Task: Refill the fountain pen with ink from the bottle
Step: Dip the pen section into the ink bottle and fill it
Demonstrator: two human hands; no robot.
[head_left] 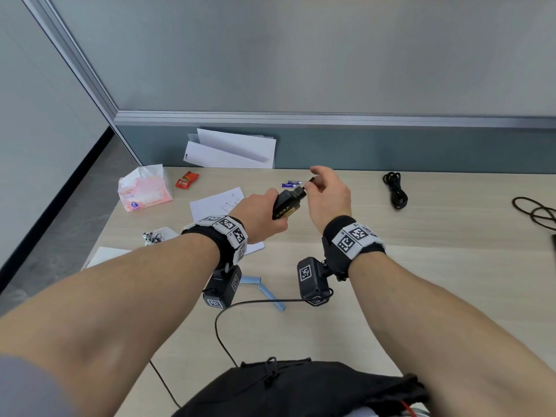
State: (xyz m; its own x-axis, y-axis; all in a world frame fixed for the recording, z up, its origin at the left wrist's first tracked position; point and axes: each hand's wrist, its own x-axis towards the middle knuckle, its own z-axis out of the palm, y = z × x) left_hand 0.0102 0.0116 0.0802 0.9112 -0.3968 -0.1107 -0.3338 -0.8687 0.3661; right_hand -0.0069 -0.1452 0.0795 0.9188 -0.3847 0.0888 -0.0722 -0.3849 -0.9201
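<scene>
My left hand [261, 214] grips a black ink bottle [285, 204] with a gold label, holding it tilted above the table with its open threaded neck pointing up and right. Just past the neck, my right hand [329, 194] pinches a small dark object [311, 181] between thumb and fingers; it is too small to tell whether it is the pen or the bottle's cap. Most of that object is hidden by my fingers.
The table carries written paper sheets [218, 203], a pink tissue pack [144, 189], red candy wrappers [186, 180], small batteries [290, 184], a light blue stand [264, 288], black cables [395, 191] at the right, and a black bag [301, 389] at the near edge.
</scene>
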